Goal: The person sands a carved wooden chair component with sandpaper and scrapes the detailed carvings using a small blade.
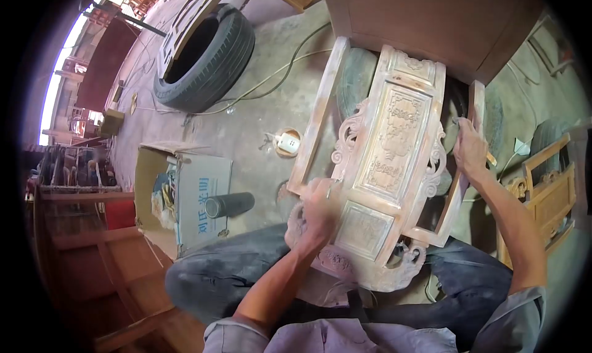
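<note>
A carved wooden chair back (394, 137), pale and dusty, lies tilted across my lap, with scrollwork along both sides and framed relief panels. My left hand (319, 210) is closed over its left edge, near the lower scrollwork. Motion blurs the fingers, and whatever they hold is too small to make out. On the far side my right hand (470, 148) is closed around the right side rail (476, 103) of the wooden chair frame. The fingertips are partly hidden behind the rail.
A large brown board (425, 20) stands at the far end of the chair. To the left are a cardboard box (200, 192), a dark cylinder (229, 205), a white device (288, 143) and a tyre (209, 63). Cables (277, 75) cross the floor. Wooden furniture (549, 199) stands right.
</note>
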The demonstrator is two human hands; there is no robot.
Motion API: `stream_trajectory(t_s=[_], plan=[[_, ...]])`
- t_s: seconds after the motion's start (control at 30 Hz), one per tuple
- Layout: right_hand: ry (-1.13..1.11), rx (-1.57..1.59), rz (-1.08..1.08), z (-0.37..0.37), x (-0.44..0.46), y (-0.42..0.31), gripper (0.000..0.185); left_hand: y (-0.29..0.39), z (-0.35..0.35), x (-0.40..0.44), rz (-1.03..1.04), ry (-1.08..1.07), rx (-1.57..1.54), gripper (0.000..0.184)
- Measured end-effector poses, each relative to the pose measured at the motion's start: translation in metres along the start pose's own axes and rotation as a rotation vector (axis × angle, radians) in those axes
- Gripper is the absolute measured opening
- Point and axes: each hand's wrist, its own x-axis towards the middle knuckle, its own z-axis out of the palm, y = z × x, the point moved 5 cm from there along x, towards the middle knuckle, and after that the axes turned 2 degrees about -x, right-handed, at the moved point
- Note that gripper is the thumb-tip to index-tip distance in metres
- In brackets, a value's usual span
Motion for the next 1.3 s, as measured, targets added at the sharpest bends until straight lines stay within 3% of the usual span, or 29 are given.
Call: stream_trajectory(t_s=[0.17, 0.3, 0.43, 0.7, 0.93, 1.03, 1.17, 1.3], plan=[[0.051, 0.007, -0.061, 0.0, -0.003, 0.001, 0.032, 0.011, 0.03, 0.049, 0.019, 0.018, 0.063, 0.013], [0.048, -0.024, -0.048, -0.004, -0.001, -0.003, 0.033, 0.002, 0.027, 0.045, -0.008, 0.031, -0.121, 0.017], [-0.001, 0.016, -0.002, -0.008, -0.002, -0.006, 0.032, 0.018, 0.046, 0.079, 0.113, 0.139, -0.042, 0.017], [0.026, 0.03, -0.066, -0.006, 0.0, -0.004, 0.022, 0.042, 0.053, 0.109, 0.157, 0.099, -0.021, 0.016], [0.004, 0.051, -0.026, -0.006, -0.001, -0.004, 0.024, 0.031, 0.055, 0.111, 0.148, 0.083, -0.028, 0.02], [-0.024, 0.035, -0.014, -0.011, -0.003, -0.005, 0.023, 0.034, 0.062, 0.134, 0.171, 0.014, 0.081, 0.018], [0.041, 0.043, -0.061, -0.004, 0.002, -0.003, 0.02, 0.038, 0.029, 0.083, 0.18, -0.064, 0.124, 0.018], [0.048, 0.009, -0.08, -0.002, -0.004, 0.0, 0.017, 0.017, 0.003, 0.058, 0.077, -0.289, 0.233, 0.019]])
